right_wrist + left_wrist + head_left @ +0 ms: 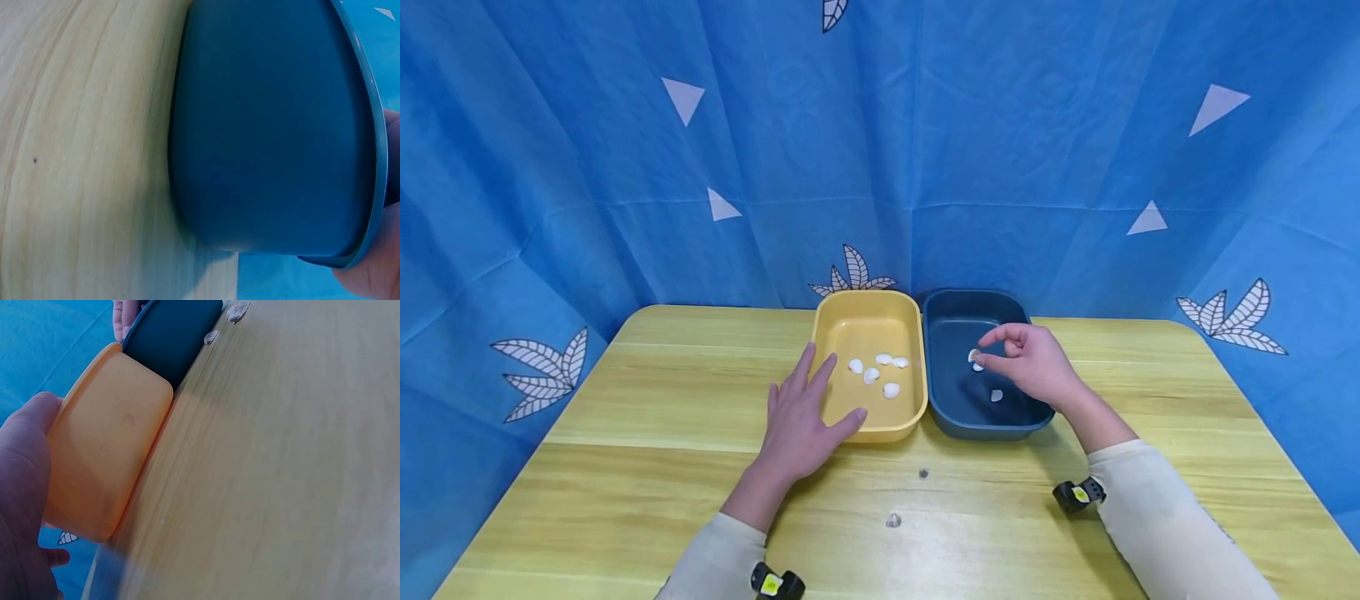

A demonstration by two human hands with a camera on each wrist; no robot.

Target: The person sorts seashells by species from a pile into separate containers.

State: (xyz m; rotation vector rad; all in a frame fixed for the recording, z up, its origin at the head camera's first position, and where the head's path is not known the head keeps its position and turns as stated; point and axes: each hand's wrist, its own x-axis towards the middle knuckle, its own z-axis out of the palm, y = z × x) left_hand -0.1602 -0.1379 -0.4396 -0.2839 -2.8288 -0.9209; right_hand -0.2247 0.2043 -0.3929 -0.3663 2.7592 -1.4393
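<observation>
My right hand (pixel 1033 362) reaches into the dark blue bin (pixel 988 429), its thumb and forefinger curled towards each other at a small white shell (pixel 972 356). They seem to pinch it, though the contact is small in view. Another white shell lies just under the fingertips, and a third (pixel 996 396) sits nearer the bin's front. Spread over the left side of the yellow bin (pixel 876 435), my left hand (pixel 801 429) touches its rim with straight fingers. Several white shells (pixel 871 375) lie inside the yellow bin. In the right wrist view, the blue bin's wall (pixel 269 137) hides the fingertips.
Both bins stand side by side at the back of the wooden table (pixel 647 467), close to a blue curtain (pixel 880 150). Two greyish shells lie on the wood in front of them, one nearer (pixel 893 520) and one farther (pixel 923 473).
</observation>
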